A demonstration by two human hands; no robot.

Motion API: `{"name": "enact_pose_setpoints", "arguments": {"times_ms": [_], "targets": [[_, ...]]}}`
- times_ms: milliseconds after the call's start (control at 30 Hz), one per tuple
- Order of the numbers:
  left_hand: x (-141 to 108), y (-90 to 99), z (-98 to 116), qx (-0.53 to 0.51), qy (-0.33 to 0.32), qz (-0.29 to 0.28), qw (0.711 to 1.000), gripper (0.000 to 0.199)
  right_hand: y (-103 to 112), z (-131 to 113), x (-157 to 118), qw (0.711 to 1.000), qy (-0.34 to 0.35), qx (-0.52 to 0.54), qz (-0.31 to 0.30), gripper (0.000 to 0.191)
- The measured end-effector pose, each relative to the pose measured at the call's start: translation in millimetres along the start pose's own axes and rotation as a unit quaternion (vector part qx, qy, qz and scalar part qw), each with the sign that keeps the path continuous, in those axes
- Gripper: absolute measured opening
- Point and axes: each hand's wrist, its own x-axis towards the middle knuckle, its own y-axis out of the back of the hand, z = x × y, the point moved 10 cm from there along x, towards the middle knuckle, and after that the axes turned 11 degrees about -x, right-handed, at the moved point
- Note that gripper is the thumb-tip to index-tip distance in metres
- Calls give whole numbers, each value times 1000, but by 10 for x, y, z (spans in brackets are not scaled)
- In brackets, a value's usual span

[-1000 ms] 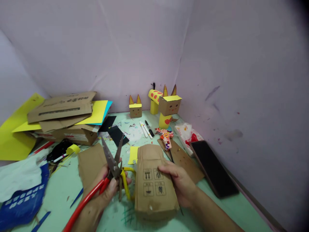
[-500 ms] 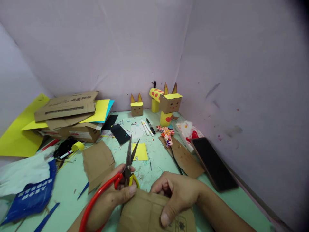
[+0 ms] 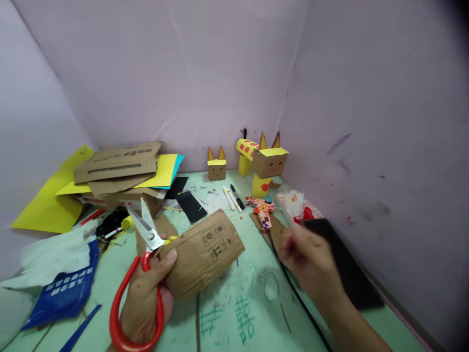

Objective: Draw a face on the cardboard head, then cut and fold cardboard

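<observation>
My left hand is closed around a brown cardboard piece with printed box symbols, its thumb on the near corner. The same hand also holds red-handled scissors, whose parted blades point up and left. A bit of yellow shows between the blades' pivot and the cardboard. My right hand, smeared by motion, is apart from the cardboard, over the right side of the table; its fingers look curled. Just beyond it lie a flower-patterned glue gun with a black cord and a cardboard strip.
A dark phone lies along the right wall. Cardboard animal figures and a small box head stand at the back, behind several markers. Stacked cardboard, coloured paper and a blue packet fill the left.
My right hand has let go of the cardboard and moved right. My left hand has lifted and turned the cardboard, tilting the scissors left. The view has shifted slightly.
</observation>
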Motion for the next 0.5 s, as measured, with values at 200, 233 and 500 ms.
{"name": "enact_pose_setpoints", "arguments": {"times_ms": [200, 233, 500], "targets": [[-54, 27, -139, 5, -35, -13, 999, 64, -1020, 320, -404, 957, -109, 43, -266, 64], [-76, 46, -221, 11, -35, -17, 999, 65, -1016, 285, -380, 965, -96, 74, -234, 64], [-377, -219, -638, 173, -22, -162, 971, 49, -587, 255, -291, 985, -86, 140, -52, 82]]}}
